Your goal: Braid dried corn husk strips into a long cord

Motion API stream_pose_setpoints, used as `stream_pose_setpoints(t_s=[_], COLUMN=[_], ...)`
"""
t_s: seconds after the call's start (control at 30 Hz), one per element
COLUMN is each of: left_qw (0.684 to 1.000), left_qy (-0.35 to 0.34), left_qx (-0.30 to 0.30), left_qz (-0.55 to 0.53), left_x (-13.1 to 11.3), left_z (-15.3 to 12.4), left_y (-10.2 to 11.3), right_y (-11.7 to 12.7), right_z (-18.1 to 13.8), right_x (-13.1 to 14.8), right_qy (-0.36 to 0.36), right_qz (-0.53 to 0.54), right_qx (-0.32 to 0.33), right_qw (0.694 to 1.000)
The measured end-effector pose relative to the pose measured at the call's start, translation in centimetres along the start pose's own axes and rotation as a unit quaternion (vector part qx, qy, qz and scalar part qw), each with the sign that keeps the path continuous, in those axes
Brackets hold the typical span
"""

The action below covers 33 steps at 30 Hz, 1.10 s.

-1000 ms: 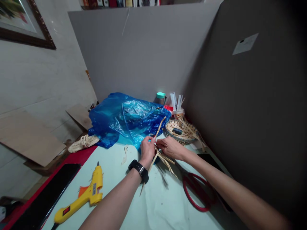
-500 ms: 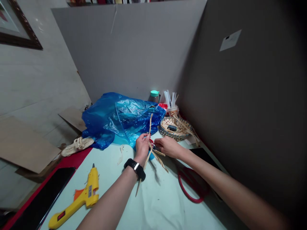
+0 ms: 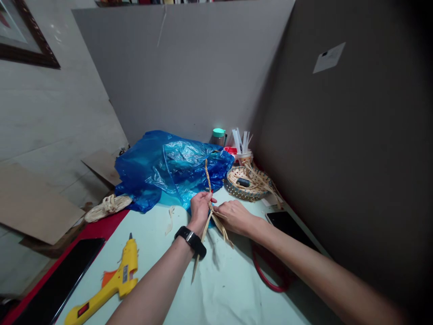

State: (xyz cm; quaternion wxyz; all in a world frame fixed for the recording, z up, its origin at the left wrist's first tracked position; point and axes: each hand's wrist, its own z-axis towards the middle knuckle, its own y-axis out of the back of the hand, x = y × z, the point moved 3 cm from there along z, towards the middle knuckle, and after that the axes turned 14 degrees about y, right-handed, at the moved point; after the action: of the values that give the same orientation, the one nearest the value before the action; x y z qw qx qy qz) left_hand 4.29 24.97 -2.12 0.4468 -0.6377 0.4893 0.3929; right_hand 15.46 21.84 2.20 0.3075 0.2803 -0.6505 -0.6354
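Observation:
My left hand (image 3: 199, 210), with a black watch (image 3: 191, 241) on its wrist, is closed around a thin braid of straw-coloured fibre (image 3: 207, 175). The braid's narrow end points up and away, in front of the blue bag. Below the grip its loose strands (image 3: 223, 232) fan out over the table. My right hand (image 3: 234, 216) pinches at one of these strands, close beside my left fingers. A small red thing (image 3: 212, 192) shows at my left fingertips; its kind is not clear. Red-handled scissors (image 3: 270, 284) lie partly under my right forearm.
A blue plastic bag (image 3: 145, 162) spreads at the back. Right of it stand a woven basket (image 3: 248, 196) with a dark spool (image 3: 243, 182) and a cup of white sticks (image 3: 245, 157). A yellow glue gun (image 3: 118, 286) lies front left, a phone (image 3: 291, 228) at right.
The braid's top end has swung slightly left. My right hand has come down and closer to the strands, and one strand that stuck out to the right is now at its fingers.

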Motion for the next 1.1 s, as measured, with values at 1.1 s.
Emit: stream_pose_setpoints(t_s=[1.1], left_qw=[0.985], left_qy=[0.026], left_qx=[0.074], left_qz=[0.151], left_x=[-1.2], left_z=[-5.6], left_y=[1.8], right_y=[-2.0], right_z=[-3.6], right_x=[1.8], right_qy=[-0.083], right_qz=[0.464], right_qx=[-0.176], right_qw=[0.864])
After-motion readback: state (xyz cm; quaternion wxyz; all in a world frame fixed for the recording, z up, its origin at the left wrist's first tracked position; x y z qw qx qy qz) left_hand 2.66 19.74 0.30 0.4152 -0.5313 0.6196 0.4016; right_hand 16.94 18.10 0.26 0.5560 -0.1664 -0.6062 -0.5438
